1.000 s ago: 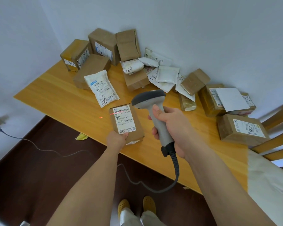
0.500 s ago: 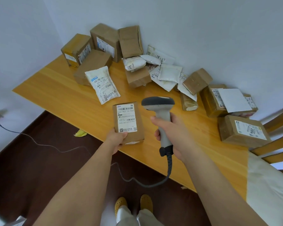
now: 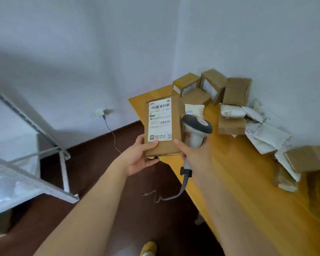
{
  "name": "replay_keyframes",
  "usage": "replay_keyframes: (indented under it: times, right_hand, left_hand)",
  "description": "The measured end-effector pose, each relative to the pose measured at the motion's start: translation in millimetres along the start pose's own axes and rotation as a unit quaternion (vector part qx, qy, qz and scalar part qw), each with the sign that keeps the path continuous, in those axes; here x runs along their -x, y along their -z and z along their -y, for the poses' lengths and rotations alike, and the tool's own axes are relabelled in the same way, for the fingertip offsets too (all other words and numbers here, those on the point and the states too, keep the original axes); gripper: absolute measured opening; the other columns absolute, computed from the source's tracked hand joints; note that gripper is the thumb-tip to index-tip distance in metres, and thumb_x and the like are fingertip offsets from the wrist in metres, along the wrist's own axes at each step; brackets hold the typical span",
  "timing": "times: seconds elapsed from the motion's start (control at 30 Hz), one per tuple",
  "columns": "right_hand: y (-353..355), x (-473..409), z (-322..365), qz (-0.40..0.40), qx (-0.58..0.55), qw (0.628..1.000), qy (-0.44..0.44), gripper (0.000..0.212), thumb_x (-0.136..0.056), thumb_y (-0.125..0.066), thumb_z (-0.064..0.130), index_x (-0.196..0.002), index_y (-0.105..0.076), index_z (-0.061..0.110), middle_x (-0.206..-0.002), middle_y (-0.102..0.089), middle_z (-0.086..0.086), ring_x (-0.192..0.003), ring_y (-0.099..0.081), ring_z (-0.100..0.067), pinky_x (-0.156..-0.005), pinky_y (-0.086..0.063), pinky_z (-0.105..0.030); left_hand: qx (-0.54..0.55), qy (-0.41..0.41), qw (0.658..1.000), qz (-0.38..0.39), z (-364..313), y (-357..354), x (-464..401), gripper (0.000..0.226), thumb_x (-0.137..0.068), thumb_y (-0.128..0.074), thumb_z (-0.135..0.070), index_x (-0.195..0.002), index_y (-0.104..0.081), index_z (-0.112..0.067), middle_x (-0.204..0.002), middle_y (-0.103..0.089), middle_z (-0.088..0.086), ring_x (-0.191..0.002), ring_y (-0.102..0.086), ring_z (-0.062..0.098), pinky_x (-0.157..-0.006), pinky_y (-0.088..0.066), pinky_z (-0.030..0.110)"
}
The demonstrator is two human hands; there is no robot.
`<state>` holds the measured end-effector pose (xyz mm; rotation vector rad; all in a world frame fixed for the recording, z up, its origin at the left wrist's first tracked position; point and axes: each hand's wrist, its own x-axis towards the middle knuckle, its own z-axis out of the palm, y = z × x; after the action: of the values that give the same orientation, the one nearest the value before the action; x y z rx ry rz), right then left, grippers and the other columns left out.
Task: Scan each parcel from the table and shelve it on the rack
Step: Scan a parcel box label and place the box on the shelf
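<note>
A brown box [image 3: 163, 126] is up in the air, off the desk [image 3: 248, 191], near the middle of the view. It stands tall, and its white label [image 3: 160, 120] with bar codes faces the camera.

The left hand [image 3: 139, 157] holds the box at its bottom left corner. The thumb lies on the front, on the low edge of the label, and the fingers curl under the box. So this grip is clamped on the box.

The right hand [image 3: 191, 154] is at 3 o'clock from the left hand. Its grip is wrapped around the handle of a gray scanner [image 3: 196, 130]. The thumb of this hand also touches the bottom right of the box. The scanner head sits just beside the right edge of the box. A gray cord [image 3: 174, 195] hangs down from the scanner at 6 o'clock.

At 3 o'clock from the box, the wooden desk holds more boxes [image 3: 212, 87] and white bags [image 3: 270, 135], piled by the wall.

At 9 o'clock, a white metal rack [image 3: 33, 183] stands on the dark floor [image 3: 103, 182]. A plug [image 3: 102, 112] sits in the wall at 10 o'clock.

At 6 o'clock, a yellow shoe [image 3: 149, 248] shows.
</note>
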<state>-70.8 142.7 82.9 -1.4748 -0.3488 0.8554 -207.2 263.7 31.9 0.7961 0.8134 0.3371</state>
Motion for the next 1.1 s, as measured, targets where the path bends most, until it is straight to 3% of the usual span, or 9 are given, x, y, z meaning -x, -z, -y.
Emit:
replay_keyframes:
  times: [0.17,0.27,0.33,0.5,0.7,0.9,1.0,1.1]
  right_hand:
    - [-91.7,38.9,5.8,0.145,0.003,0.989,-0.002,0.057,-0.077,-0.082,0.009,-0.124,-0.051,0.019,-0.095,-0.069,0.002,-0.054,-0.055,-0.008,-0.056,-0.049,-0.025]
    - [-151.8,83.3,-2.7,0.224,0.019,0.974,-0.021,0.055,-0.077,-0.083,0.010,-0.121,-0.052,0.019,-0.099,-0.070,-0.005,-0.053,-0.057,-0.005,-0.055,-0.050,-0.022]
    - [-190.6,117.5,-10.0,0.283,0.031,0.958,-0.024,0.053,-0.077,-0.082,0.010,-0.120,-0.051,0.019,-0.100,-0.070,-0.003,-0.053,-0.057,-0.005,-0.054,-0.049,-0.021]
    - [-282.5,204.7,-29.7,0.395,0.082,0.915,-0.024,0.028,-0.086,-0.071,0.005,-0.108,-0.058,0.017,-0.091,-0.067,-0.006,-0.049,-0.053,-0.005,-0.051,-0.048,-0.022]
    - [-407.0,311.2,-58.9,0.453,0.068,0.889,-0.008,0.020,-0.089,-0.064,0.005,-0.104,-0.064,0.019,-0.090,-0.073,0.003,-0.048,-0.048,-0.010,-0.052,-0.047,-0.025]
    - [-525.8,421.0,-90.5,0.506,0.063,0.860,-0.026,0.014,-0.091,-0.065,0.011,-0.100,-0.059,0.019,-0.070,-0.062,0.001,-0.046,-0.048,-0.012,-0.055,-0.045,-0.030]
    - [-575.6,455.5,-104.0,0.514,0.080,0.854,-0.011,0.017,-0.091,-0.065,0.014,-0.106,-0.058,0.019,-0.070,-0.060,-0.002,-0.046,-0.053,-0.007,-0.052,-0.047,-0.023]
    - [-624.0,475.7,-118.8,0.520,0.089,0.849,-0.010,0.020,-0.091,-0.065,0.014,-0.110,-0.058,0.018,-0.071,-0.060,-0.003,-0.046,-0.054,-0.004,-0.051,-0.048,-0.019]
  left_hand:
    - [0.060,-0.130,0.983,-0.116,-25.1,66.2,107.7,0.055,-0.080,-0.074,-0.017,-0.123,-0.042,-0.029,-0.115,-0.069,-0.002,-0.092,-0.064,0.014,-0.079,-0.047,0.031]
    - [0.098,-0.191,0.957,-0.196,-22.7,113.1,181.1,0.061,-0.075,-0.078,-0.020,-0.124,-0.044,-0.036,-0.117,-0.068,-0.002,-0.102,-0.062,0.022,-0.091,-0.050,0.044]
    - [0.129,-0.219,0.935,-0.246,-17.6,144.9,232.8,0.054,-0.072,-0.078,-0.023,-0.117,-0.051,-0.032,-0.120,-0.066,0.000,-0.106,-0.062,0.026,-0.100,-0.047,0.050]
    - [0.195,-0.260,0.880,-0.345,-4.6,228.0,348.7,0.055,-0.076,-0.077,-0.028,-0.127,-0.057,-0.026,-0.123,-0.065,0.006,-0.106,-0.062,0.028,-0.099,-0.048,0.049]
    - [0.240,-0.292,0.824,-0.423,1.0,342.6,461.0,0.049,-0.078,-0.072,-0.031,-0.125,-0.060,-0.024,-0.109,-0.068,0.007,-0.098,-0.062,0.029,-0.098,-0.049,0.046]
    - [0.276,-0.305,0.776,-0.478,12.4,458.2,579.3,0.059,-0.071,-0.077,-0.039,-0.126,-0.059,-0.029,-0.126,-0.065,0.009,-0.115,-0.060,0.030,-0.094,-0.050,0.044]
    - [0.286,-0.311,0.748,-0.511,8.6,509.7,620.0,0.055,-0.075,-0.075,-0.038,-0.127,-0.058,-0.029,-0.125,-0.065,0.008,-0.114,-0.060,0.029,-0.088,-0.052,0.042]
    - [0.315,-0.317,0.728,-0.520,0.7,557.1,638.4,0.054,-0.076,-0.076,-0.039,-0.126,-0.058,-0.028,-0.124,-0.066,0.008,-0.113,-0.061,0.028,-0.093,-0.051,0.045]
